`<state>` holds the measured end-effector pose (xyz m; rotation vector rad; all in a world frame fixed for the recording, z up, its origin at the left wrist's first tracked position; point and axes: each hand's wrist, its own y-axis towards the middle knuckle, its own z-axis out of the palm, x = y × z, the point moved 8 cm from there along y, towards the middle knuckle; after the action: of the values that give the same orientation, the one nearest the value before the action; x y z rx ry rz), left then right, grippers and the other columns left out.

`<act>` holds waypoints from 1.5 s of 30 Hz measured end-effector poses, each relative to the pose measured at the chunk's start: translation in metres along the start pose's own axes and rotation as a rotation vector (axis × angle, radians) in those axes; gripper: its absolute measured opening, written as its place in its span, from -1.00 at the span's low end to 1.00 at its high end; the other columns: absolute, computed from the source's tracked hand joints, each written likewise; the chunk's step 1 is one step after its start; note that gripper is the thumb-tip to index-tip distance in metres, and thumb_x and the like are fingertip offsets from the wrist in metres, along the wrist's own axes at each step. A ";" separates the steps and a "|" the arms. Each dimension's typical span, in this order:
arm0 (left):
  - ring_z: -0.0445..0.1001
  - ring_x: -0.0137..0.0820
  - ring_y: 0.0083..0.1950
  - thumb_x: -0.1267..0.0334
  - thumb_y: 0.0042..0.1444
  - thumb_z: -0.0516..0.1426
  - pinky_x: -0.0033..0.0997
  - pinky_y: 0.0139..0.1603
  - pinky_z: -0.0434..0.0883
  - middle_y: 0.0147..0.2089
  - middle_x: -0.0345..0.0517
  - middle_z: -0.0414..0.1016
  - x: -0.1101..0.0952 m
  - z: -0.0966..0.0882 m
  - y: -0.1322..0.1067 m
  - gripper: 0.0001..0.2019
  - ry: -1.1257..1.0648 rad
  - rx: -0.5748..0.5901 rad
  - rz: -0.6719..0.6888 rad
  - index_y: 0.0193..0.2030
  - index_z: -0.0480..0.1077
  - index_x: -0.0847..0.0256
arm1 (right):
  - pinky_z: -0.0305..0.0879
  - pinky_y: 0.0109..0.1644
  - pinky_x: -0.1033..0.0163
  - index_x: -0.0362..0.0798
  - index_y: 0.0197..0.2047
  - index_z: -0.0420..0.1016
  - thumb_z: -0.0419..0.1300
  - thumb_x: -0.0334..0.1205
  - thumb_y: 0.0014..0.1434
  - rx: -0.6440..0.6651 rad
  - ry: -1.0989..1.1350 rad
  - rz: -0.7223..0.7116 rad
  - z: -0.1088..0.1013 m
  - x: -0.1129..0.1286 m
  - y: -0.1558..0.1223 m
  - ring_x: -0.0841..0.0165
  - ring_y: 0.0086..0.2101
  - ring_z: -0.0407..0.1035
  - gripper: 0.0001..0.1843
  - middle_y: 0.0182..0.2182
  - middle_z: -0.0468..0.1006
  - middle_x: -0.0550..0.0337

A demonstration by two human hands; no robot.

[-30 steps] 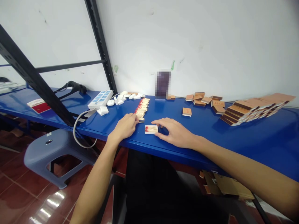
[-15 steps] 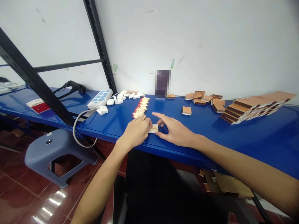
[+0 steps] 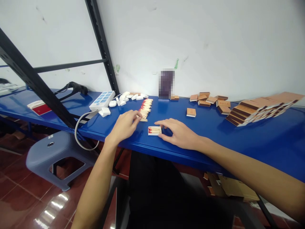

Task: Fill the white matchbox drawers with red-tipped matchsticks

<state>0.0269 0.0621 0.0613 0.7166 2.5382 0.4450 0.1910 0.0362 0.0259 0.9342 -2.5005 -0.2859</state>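
A small white matchbox tray (image 3: 154, 134) lies near the table's front edge, with several red-tipped matches (image 3: 154, 129) in it, heads to the left. My right hand (image 3: 177, 133) rests at the tray's right end, thumb at the near corner and curled fingers at the far corner, index stretched above it. Left of the tray, my left hand (image 3: 126, 125) reaches to the near end of a long row of loose matches (image 3: 145, 106). Its thumb and fingertips are pinched together at the sticks there; how many it grips is hidden.
One closed matchbox (image 3: 191, 112) lies right of centre. Several more boxes (image 3: 211, 100) are scattered behind it, beside a big stack of matchbox sleeves (image 3: 259, 108). White empty trays (image 3: 124, 98) and a power strip (image 3: 102, 100) lie left. A stool (image 3: 59, 156) stands beyond the shelf post (image 3: 102, 41).
My left hand has moved from the tray leftward and away from me to the row of matches, uncovering the red heads in the tray. My right hand has stayed at the tray.
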 end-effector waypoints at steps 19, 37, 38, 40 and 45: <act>0.49 -0.22 -0.09 0.25 0.30 0.07 -0.26 -0.10 0.30 -0.12 -0.07 0.56 0.026 0.027 0.008 -0.77 0.258 0.103 -0.059 -0.08 0.56 0.11 | 0.19 -0.03 -0.01 0.16 0.35 0.31 -0.09 -0.09 0.41 0.181 -0.059 -0.074 0.007 0.008 -0.005 0.17 -0.14 0.27 -0.50 -0.08 0.38 0.00; 0.48 -0.23 -0.16 0.23 0.31 0.06 -0.29 -0.18 0.28 -0.19 -0.07 0.53 0.031 0.028 0.007 -0.81 0.229 0.104 -0.078 -0.14 0.52 0.14 | 0.23 0.03 -0.04 0.04 0.38 0.22 -0.03 -0.05 0.37 0.141 -0.038 -0.034 0.006 0.005 -0.002 0.11 -0.07 0.33 -0.44 -0.04 0.44 -0.02; 0.48 -0.23 -0.18 0.24 0.31 0.06 -0.29 -0.20 0.27 -0.20 -0.07 0.53 0.031 0.029 0.007 -0.81 0.229 0.106 -0.075 -0.15 0.51 0.14 | 0.23 0.03 -0.04 0.05 0.38 0.22 -0.03 -0.05 0.36 0.138 -0.035 -0.035 0.006 0.005 -0.002 0.11 -0.07 0.33 -0.44 -0.04 0.45 -0.02; 0.48 -0.24 -0.18 0.24 0.31 0.06 -0.29 -0.20 0.27 -0.21 -0.08 0.52 0.030 0.028 0.007 -0.82 0.227 0.106 -0.070 -0.15 0.50 0.14 | 0.23 0.03 -0.05 0.06 0.38 0.21 -0.02 -0.05 0.36 0.135 -0.034 -0.037 0.006 0.005 -0.002 0.10 -0.06 0.33 -0.44 -0.04 0.45 -0.01; 0.47 -0.23 -0.13 0.23 0.28 0.12 -0.29 -0.14 0.30 -0.19 -0.09 0.51 0.028 0.025 0.007 -0.81 0.219 0.069 -0.076 -0.03 0.50 0.12 | 0.23 0.04 -0.05 0.04 0.39 0.20 -0.03 -0.05 0.37 0.139 -0.038 -0.041 0.006 0.004 -0.002 0.11 -0.06 0.32 -0.43 -0.03 0.45 -0.02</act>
<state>0.0209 0.0878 0.0335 0.6229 2.7879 0.4325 0.1865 0.0320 0.0214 1.0444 -2.5654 -0.1454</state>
